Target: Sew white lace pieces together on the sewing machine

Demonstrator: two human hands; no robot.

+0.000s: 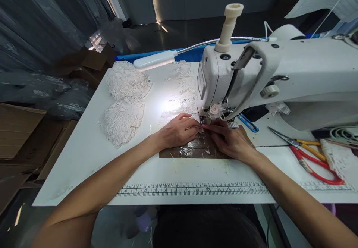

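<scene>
My left hand [179, 130] lies on the table just left of the needle of a white sewing machine [279, 76], fingers pressed together on a small piece of white lace [195, 123]. My right hand [233, 140] rests on the taped brown patch [192, 149] under the presser foot, fingertips pinched at the same lace by the needle. Most of the lace piece is hidden by the fingers and the glare of the lamp.
Piles of white lace [125, 102] sit at the table's back left, more lace [181, 84] behind the needle. A gooseneck lamp [155, 59] shines down. Scissors with red and yellow handles [310, 154] and blue snips [247, 123] lie right. A printed ruler [192, 189] runs along the front edge.
</scene>
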